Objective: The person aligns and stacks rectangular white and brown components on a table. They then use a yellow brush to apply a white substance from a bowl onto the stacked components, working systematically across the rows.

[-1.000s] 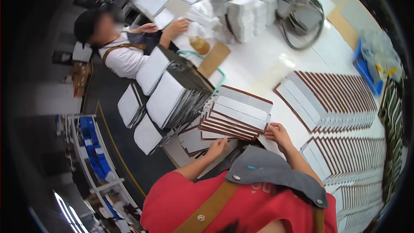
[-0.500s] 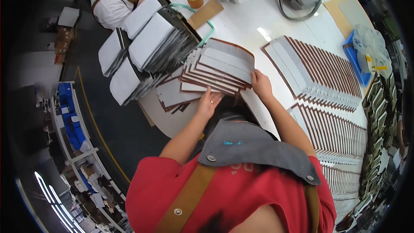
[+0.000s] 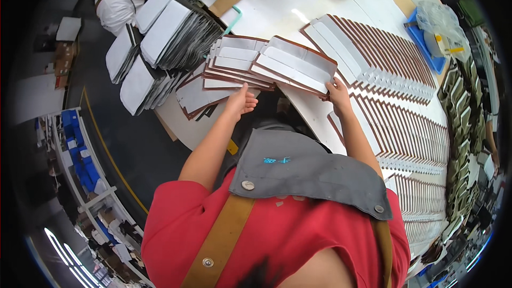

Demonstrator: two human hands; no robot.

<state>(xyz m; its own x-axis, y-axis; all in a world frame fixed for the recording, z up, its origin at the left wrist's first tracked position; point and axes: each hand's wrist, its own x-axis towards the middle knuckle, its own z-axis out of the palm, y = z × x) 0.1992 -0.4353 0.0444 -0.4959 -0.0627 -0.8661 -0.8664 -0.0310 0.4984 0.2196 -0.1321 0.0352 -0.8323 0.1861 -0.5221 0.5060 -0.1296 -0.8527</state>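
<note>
My right hand (image 3: 338,96) pinches the right end of a flat white panel with brown edges (image 3: 296,65), which looks like a lined leather or fabric piece. It slants over the right side of a fanned stack of similar panels (image 3: 234,60). I cannot tell whether one piece or several lie in that grip. My left hand (image 3: 242,102) is open at the lower edge of the stack, palm turned inward, thumb up close to the bottom panels. Beneath the stack, more loose panels (image 3: 194,96) lie on the table corner.
To the right, long overlapping rows of brown-edged panels (image 3: 394,58) cover the white table (image 3: 272,10). Piles of white and dark sheets (image 3: 168,32) stand at left, near a seated co-worker (image 3: 120,2). A blue tray (image 3: 424,42) with a plastic bag lies far right.
My right hand has drawn a panel rightward off the fanned stack. My left hand has slid from under the stack's edge and opened. The whole view has shifted slightly.
</note>
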